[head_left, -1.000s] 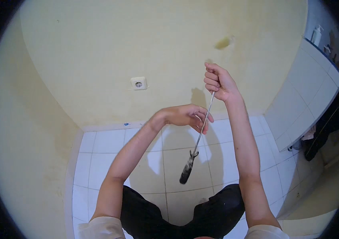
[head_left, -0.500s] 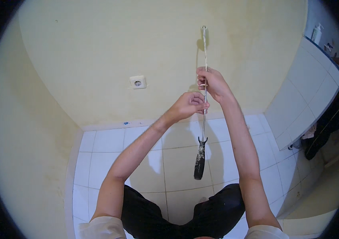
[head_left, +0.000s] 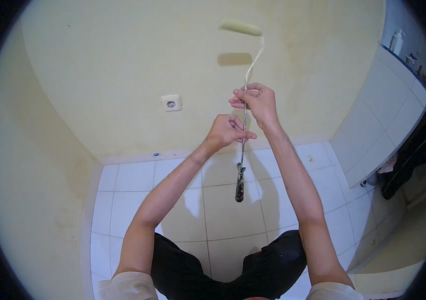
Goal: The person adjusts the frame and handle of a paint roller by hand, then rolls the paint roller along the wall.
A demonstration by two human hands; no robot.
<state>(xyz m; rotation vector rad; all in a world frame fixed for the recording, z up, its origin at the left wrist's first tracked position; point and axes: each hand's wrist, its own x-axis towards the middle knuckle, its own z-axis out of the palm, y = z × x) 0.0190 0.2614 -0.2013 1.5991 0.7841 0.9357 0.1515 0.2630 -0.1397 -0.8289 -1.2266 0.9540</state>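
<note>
A paint roller [head_left: 241, 27] with a pale cream sleeve is held up in front of me, its head at the top and pointing left. Its thin, bent metal rod runs down to a black, paint-flecked handle [head_left: 240, 185] that hangs lowest. My right hand [head_left: 257, 103] pinches the rod just below the bend, fingers closed. Lower on the same rod, my left hand [head_left: 228, 132] grips it between thumb and fingers. Neither hand touches the handle.
A cream wall [head_left: 123, 60] with a white socket [head_left: 171, 103] stands ahead, above white floor tiles [head_left: 133, 210]. At right is a tiled counter [head_left: 380, 107] bearing a pump bottle [head_left: 396, 42]. Dark cloth [head_left: 413, 150] hangs beside it.
The roller has turned about its rod, so its head now shows side-on, pointing left. The handle has swung up and slightly left. Both hands have shifted slightly left, still on the rod.
</note>
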